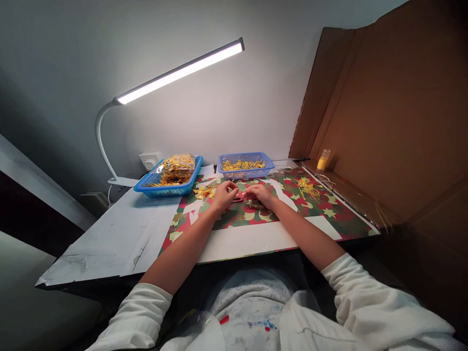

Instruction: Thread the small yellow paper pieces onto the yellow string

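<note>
Over the patterned sheet, my left hand (225, 193) is closed in a pinch, thumb against fingertips. A hand's width to its right, my right hand (260, 194) is also closed, its fingers bent toward the left one. Whatever the fingertips hold is too small to make out. Beneath and between the hands lies a small dark red object (237, 200), partly covered, its kind unclear. Just left of my left hand rests a small group of yellow pieces (204, 192). Farther right on the sheet is a bunch of yellow pieces with thin strings (308, 188).
A blue basket (166, 191) holds yellow pieces and a clear bag; a purple-blue basket (245, 172) holds more. A white lamp (106, 146) arches over the table (120, 234). On the right stand a small jar of yellow stuff (323, 160) and a tall cardboard wall (395, 107).
</note>
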Available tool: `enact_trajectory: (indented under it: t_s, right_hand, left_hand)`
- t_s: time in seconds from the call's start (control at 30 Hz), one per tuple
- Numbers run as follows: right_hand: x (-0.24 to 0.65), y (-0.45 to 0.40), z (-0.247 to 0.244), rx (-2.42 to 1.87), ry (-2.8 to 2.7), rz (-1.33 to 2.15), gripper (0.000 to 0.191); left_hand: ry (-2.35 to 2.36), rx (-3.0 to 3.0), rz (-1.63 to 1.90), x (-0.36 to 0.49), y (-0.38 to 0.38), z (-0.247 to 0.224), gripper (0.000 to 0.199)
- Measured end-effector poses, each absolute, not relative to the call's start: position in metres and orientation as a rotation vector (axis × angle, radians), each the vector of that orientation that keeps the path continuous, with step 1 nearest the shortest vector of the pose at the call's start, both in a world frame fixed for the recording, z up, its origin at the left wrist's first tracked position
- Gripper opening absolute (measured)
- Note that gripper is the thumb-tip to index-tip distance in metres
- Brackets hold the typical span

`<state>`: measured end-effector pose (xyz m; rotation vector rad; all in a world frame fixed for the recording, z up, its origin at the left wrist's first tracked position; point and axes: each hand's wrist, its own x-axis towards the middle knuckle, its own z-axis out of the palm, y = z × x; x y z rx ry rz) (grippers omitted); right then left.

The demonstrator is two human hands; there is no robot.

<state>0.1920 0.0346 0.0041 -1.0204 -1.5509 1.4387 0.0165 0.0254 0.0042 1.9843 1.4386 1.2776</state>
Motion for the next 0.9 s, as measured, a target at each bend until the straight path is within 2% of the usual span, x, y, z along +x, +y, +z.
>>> enact_trajectory:
  t_s: [0.1, 0.2, 0.33, 0.73, 0.9]
  right_hand:
    - [0.1920, 0.0363, 0.0018, -1.007, -1.564, 1.404, 0.021]
    - [0.1918, 0.0401, -0.0027, -1.016, -1.593, 1.337, 0.024]
    - [0.1915, 0.0428, -0.0056, -1.026, -1.622, 1.253, 0.025]
    - [0.1908, 0.0407, -0.0021, -1.031, -1.663, 1.188, 0.024]
    - [0.1910, 0.0364, 0.0033, -0.999, -1.649, 1.271, 0.022]
  left_hand:
    - [1.316, 2.202, 1.404, 0.0181, 0.0213, 0.0070, 0.014]
    - [1.218, 2.352, 1.363, 0.0207, 0.0171, 0.0089, 0.009]
    - [1.169, 2.414, 1.389, 0.0228, 0.0166, 0.0070, 0.014]
    - [1.126, 2.400, 1.326, 0.0217, 0.0187, 0.0054, 0.019]
    - [1.111, 2.154, 1.217, 0.0194, 0.0204, 0.0053, 0.031]
